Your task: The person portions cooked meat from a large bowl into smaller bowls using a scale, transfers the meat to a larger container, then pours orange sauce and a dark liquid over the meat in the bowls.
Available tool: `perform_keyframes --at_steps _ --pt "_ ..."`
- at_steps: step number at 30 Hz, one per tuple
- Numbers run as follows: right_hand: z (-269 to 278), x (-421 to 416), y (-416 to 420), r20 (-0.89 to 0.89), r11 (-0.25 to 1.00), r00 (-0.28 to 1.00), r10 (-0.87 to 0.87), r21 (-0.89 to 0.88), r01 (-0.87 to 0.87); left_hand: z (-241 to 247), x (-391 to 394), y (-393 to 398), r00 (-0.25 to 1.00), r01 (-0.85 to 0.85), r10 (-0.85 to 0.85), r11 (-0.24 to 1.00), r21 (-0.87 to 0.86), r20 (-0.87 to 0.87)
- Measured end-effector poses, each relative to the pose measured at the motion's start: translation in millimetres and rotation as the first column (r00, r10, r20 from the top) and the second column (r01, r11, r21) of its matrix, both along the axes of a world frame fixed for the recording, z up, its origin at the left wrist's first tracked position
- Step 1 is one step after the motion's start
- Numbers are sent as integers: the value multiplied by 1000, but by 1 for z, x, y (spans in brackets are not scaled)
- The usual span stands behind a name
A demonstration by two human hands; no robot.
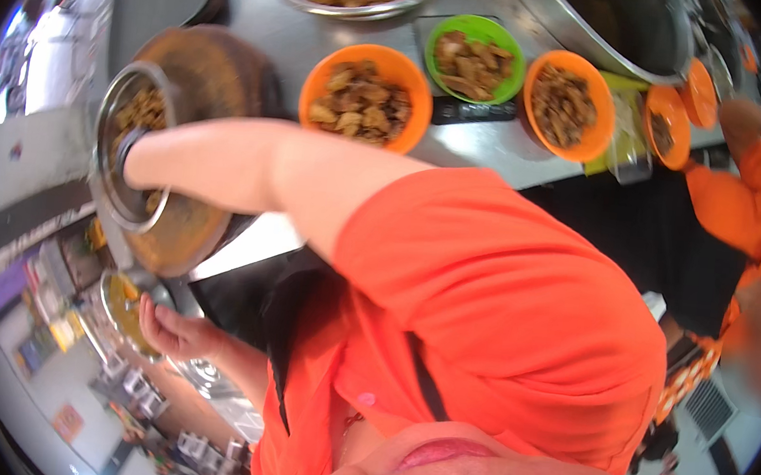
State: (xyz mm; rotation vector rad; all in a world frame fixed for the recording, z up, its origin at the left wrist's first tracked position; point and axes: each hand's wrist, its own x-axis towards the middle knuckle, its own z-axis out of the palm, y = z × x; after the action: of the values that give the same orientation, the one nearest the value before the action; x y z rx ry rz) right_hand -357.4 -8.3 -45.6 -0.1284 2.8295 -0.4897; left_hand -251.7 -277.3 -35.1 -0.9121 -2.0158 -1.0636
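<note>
My right arm reaches across a thick round wooden chopping block (177,245) into a metal bowl (100,162) of browned food pieces (142,108). At the wrist of my right hand (129,153) there is a dark band or glove cuff; its fingers are hidden in the bowl. Lower down, my left hand (182,336) is bare, with its fingers loosely curled and nothing visible in them. It is beside a metal bowl with yellow contents (131,327), where a metal ladle or spoon (159,293) shows. I cannot tell whether the hand touches that bowl.
On the steel table (254,12) stand an orange bowl (366,102) of browned pieces, a green bowl (475,58) by a dark digital scale (471,112), and another orange bowl (568,106). Large metal vessels (368,11) line the back. A person in orange (734,203) stands at right.
</note>
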Motion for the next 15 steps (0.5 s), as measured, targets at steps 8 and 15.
perform_keyframes --at_steps 8,15 --pt "8 -19 59 112 639 979 -173 -743 198 -6 1 21 995 79 -85 992 101 57" --pt "49 27 60 193 -5 980 -51 -981 193 -7 -1 14 985 144 -158 974 177 73"
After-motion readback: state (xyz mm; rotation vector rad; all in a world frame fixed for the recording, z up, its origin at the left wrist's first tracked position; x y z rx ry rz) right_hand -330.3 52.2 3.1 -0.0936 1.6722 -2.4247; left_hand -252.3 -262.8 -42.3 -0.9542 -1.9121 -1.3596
